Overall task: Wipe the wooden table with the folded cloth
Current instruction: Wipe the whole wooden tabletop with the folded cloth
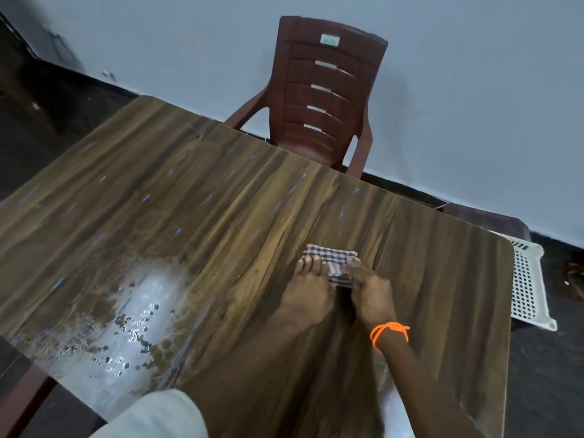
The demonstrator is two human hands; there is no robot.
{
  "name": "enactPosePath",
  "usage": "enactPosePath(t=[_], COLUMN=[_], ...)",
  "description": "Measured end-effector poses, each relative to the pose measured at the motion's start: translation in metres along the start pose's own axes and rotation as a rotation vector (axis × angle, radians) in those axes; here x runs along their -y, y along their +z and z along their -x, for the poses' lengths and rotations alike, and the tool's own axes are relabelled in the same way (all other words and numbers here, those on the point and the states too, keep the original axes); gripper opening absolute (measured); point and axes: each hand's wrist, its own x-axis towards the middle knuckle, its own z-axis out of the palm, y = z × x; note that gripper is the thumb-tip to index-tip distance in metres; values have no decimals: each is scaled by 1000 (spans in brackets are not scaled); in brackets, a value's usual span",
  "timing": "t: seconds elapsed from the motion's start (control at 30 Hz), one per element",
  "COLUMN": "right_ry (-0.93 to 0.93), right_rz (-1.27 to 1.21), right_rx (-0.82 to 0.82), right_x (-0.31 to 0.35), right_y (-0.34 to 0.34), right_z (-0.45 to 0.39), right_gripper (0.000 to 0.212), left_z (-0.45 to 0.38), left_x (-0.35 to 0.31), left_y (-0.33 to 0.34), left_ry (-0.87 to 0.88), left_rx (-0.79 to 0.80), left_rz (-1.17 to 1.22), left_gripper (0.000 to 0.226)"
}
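Wood-grain laminate covers the counter [196,197], which fills most of the head view and runs at a slant from lower left to upper right. You press a checked folded cloth [331,257] flat against it with both hands, right of the counter's middle and well in from its far edge. Your left hand [305,292] lies on the cloth's left part, fingers [311,263] straight and close together, tips reaching the fabric's near edge. Your right hand [369,290] lies just beside it, covering the cloth's near right corner; its fingers look flattened on the fabric rather than curled round it, though blur softens the detail. An orange thread [390,333] circles your right wrist, and a pale sleeve [164,415] covers your left arm at the bottom of the frame. A wet, shiny patch [132,314] with dark specks and droplets spreads over the counter's near-left area, well apart from the cloth. A dark red plastic chair [319,96] stands at the counter's far side against a pale wall. A white lattice basket [526,282] sits past the counter's right edge.
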Motion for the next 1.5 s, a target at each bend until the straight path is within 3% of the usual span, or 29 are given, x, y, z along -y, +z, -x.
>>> enactPosePath(t=[0.2, 0.37, 0.6, 0.77, 0.97, 1.1, 1.27, 1.33, 1.43, 1.5], right_ry=[62, 61, -65, 0, 88, 147, 20, -30, -78, -62], right_rz=[94, 44, -2, -91, 0, 0, 61, 9, -55, -25], right_rx=[-107, -47, 29, -57, -145, -15, 106, 110, 29, -48], right_x=[-20, -8, 6, -27, -45, -32, -13, -16, -34, -49], right_y=[-9, 10, 31, 8, -16, -9, 9, 15, 18, 13], right_z=[-66, -116, -74, -45, -98, -149, -155, -138, -109, -102], right_gripper=[40, 35, 33, 42, 43, 30, 12, 8, 9, 15], left_z=[-68, -92, -48, -38, -110, -142, -126, -107, -89, -94], left_x=[-13, 20, 49, 8, -17, 5, 28, 23, 11, 3], left_y=[-17, -27, -6, 11, -7, -22, -29, -26, -16, -12], left_ry=[11, -79, -44, 4, 31, 0, -98, -120, -72, -21], left_rx=[-27, -101, -182, -135, -110, -136, -148, -146, -80, -77], left_rz=[52, 4, 90, 140, 48, 2, -78, -113, -223, -211], left_gripper=[62, 53, 35, 52, 65, 63, 54, 60, 77, 73])
